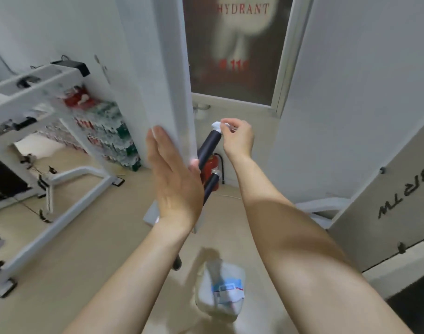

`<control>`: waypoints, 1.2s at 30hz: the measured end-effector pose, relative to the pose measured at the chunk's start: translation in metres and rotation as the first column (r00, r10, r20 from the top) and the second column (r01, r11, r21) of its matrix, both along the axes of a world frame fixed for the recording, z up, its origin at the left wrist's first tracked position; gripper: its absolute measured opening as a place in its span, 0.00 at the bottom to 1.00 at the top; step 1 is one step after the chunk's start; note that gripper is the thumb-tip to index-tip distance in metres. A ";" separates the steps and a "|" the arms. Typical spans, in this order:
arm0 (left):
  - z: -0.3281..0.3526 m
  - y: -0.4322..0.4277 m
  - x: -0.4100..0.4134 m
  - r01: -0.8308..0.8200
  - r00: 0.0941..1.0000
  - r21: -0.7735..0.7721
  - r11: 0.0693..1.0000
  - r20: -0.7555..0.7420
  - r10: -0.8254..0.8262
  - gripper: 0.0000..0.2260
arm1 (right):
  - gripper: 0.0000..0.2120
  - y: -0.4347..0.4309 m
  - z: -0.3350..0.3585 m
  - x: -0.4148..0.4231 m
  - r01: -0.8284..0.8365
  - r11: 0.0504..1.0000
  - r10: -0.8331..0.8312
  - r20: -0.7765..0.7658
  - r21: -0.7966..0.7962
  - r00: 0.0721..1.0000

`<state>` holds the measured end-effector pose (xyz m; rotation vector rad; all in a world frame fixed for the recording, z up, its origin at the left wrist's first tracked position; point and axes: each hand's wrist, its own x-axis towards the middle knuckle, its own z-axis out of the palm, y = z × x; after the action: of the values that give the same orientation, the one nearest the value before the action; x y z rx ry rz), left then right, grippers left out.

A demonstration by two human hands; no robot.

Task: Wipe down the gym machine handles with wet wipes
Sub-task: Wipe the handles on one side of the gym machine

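A black machine handle (209,145) sticks out to the right of a white upright post (172,104). My right hand (237,138) pinches a small white wet wipe (217,125) against the handle's far end. A second black handle (211,188) runs lower down, partly hidden by my left hand (174,179). My left hand lies flat against the post with its fingers extended and its thumb around the edge. On the floor below my arms sits a white pack of wet wipes (222,290) with a blue label.
A white gym machine frame (61,179) with a black weight stack stands at left. A red fire extinguisher (209,168) sits on the floor behind the handles. A hydrant cabinet door (235,49) is at the back. A grey machine panel (387,208) is at right.
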<state>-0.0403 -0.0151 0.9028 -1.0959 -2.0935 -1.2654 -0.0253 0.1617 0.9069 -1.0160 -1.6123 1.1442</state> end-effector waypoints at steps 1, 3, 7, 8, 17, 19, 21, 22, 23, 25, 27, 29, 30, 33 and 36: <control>0.000 -0.001 -0.002 0.010 1.000 -0.016 1.000 -0.002 -0.010 0.39 | 0.08 -0.002 -0.005 -0.004 0.005 1.000 -0.005 -0.005 0.003 1.000; -0.001 -0.005 -0.007 0.047 0.999 -0.040 0.998 -0.011 -0.048 0.39 | 0.07 -0.010 -0.015 -0.006 0.018 0.999 -0.017 -0.043 0.040 0.999; -0.004 -0.008 -0.018 0.084 0.995 -0.022 0.996 -0.057 -0.085 0.37 | 0.07 -0.023 -0.030 -0.004 0.018 0.989 -0.006 -0.085 0.147 0.996; -0.006 -0.008 -0.021 0.080 0.995 -0.013 0.997 -0.065 -0.081 0.36 | 0.07 -0.023 -0.030 -0.004 0.013 0.991 0.001 -0.102 0.131 0.995; -0.016 -0.004 -0.035 0.090 0.988 0.040 0.995 -0.130 -0.084 0.32 | 0.03 -0.020 -0.035 -0.015 -0.004 0.997 0.012 -0.098 0.082 0.995; -0.017 -0.003 -0.038 0.094 0.988 0.037 0.995 -0.129 -0.088 0.31 | 0.04 -0.035 -0.038 -0.016 -0.010 0.994 0.020 -0.097 0.105 0.995; -0.018 -0.003 -0.042 0.102 0.989 0.034 0.994 -0.115 -0.097 0.31 | 0.06 -0.060 -0.046 -0.013 -0.064 0.986 0.082 -0.108 0.156 0.991; -0.018 -0.004 -0.045 0.108 0.990 0.027 0.994 -0.096 -0.104 0.32 | 0.07 -0.072 -0.049 -0.010 -0.116 0.974 0.138 -0.105 0.192 0.985; -0.018 -0.005 -0.047 0.113 0.991 0.018 0.993 -0.078 -0.111 0.32 | 0.07 -0.082 -0.052 -0.008 -0.169 0.959 0.194 -0.094 0.227 0.976; -0.018 -0.007 -0.051 0.118 0.990 -0.002 0.993 -0.072 -0.117 0.32 | 0.06 -0.082 -0.055 -0.010 -0.197 0.944 0.226 -0.081 0.266 0.971; -0.017 -0.008 -0.055 0.117 0.989 -0.006 0.993 -0.093 -0.117 0.33 | 0.07 -0.062 -0.050 -0.021 -0.120 0.967 0.144 -0.093 0.225 0.985; -0.018 -0.008 -0.057 0.114 0.986 0.000 0.993 -0.119 -0.113 0.33 | 0.06 -0.036 -0.035 -0.033 -0.043 0.990 0.059 -0.119 0.134 0.991; -0.018 -0.008 -0.057 0.115 0.985 0.004 0.993 -0.126 -0.113 0.32 | 0.05 -0.024 -0.028 -0.038 -0.015 0.997 0.026 -0.142 0.078 0.990; -0.017 -0.007 -0.060 0.120 0.984 0.011 0.993 -0.131 -0.117 0.31 | 0.04 -0.012 -0.030 -0.051 0.039 0.996 -0.055 -0.231 -0.075 0.971; -0.016 -0.008 -0.063 0.139 0.983 -0.005 0.990 -0.123 -0.138 0.32 | 0.05 -0.046 -0.051 -0.054 -0.012 0.976 -0.047 -0.268 -0.217 0.962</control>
<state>-0.1036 -0.0235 0.8868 -1.3036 -1.9525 -1.2304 -0.0790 0.1161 0.8561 -0.9595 -1.2795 1.4050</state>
